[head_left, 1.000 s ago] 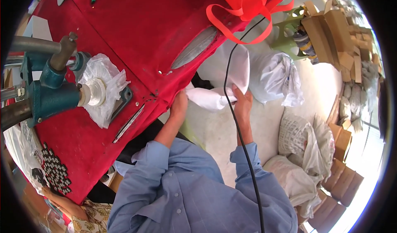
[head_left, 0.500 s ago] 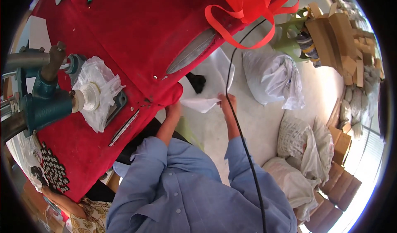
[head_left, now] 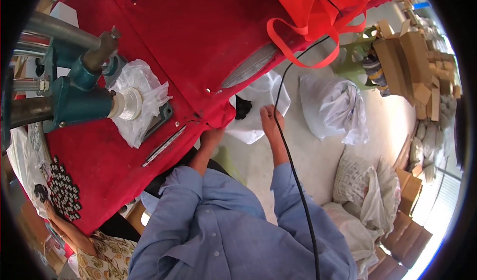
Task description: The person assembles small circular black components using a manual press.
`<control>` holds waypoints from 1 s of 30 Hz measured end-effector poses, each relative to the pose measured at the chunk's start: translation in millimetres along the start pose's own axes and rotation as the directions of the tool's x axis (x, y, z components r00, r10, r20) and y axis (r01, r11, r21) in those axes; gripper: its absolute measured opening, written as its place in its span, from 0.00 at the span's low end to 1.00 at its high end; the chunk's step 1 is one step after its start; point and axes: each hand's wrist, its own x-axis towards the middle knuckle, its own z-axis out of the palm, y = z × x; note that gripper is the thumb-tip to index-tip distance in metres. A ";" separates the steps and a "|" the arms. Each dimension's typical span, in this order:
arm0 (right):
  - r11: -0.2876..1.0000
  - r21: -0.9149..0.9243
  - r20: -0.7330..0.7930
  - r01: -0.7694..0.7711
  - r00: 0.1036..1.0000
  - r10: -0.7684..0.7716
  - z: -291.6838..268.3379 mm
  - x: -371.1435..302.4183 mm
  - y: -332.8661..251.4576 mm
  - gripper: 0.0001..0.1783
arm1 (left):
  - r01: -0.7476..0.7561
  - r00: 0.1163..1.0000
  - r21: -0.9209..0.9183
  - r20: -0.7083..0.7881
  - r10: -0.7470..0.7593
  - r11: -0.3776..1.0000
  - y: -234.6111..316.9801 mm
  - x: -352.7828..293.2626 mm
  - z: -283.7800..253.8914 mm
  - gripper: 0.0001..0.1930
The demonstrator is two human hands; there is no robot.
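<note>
A white plastic bag (head_left: 253, 131) hangs just past the table's edge, with a dark black item (head_left: 243, 108) showing inside it; its kind I cannot make out. My right hand (head_left: 271, 124) pinches the bag's right rim between thumb and fingers. My left hand (head_left: 213, 138) reaches to the near left side of the bag, under the overhanging corner of the red cloth (head_left: 164, 41), which hides its fingers. A black cable (head_left: 293, 175) runs down across the front of my right hand and sleeve.
On the table stands a green metal press (head_left: 79, 101) with a plastic-wrapped white spool (head_left: 131, 104). Small dark parts (head_left: 64, 190) lie near a co-worker's arm (head_left: 64, 225). A red tote bag (head_left: 303, 7) sits on the far edge; white sacks (head_left: 333, 106) and cardboard boxes (head_left: 402, 56) stand at right.
The bag's rim has opened wider and its body hangs fuller. My right hand has shifted slightly along the rim. The whole view has swung a little, moving the table right and down.
</note>
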 end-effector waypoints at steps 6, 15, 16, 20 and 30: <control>0.937 0.335 -0.164 0.098 0.986 -0.044 129.8 113.2 112.5 0.18 | 0.016 0.987 -0.137 0.161 0.006 0.990 72.9 -1.8 9.9 0.23; 0.930 0.346 -0.103 0.124 0.990 -0.094 201.8 101.9 61.3 0.18 | -0.235 0.959 0.136 0.196 0.206 0.962 17.2 -22.1 3.5 0.17; 0.936 0.331 -0.112 0.123 0.990 -0.090 209.7 124.4 43.8 0.18 | -0.186 0.981 -0.010 0.053 0.186 0.983 32.2 -22.8 2.8 0.17; 0.955 0.280 -0.118 0.101 0.991 -0.070 193.4 104.2 60.5 0.18 | -0.141 0.930 0.155 0.358 0.077 0.978 73.3 -22.2 -24.5 0.14; 0.971 0.181 -0.093 0.159 0.985 -0.144 162.7 125.6 28.3 0.18 | -0.511 0.855 0.393 0.325 0.404 0.765 68.5 -7.9 -17.8 0.28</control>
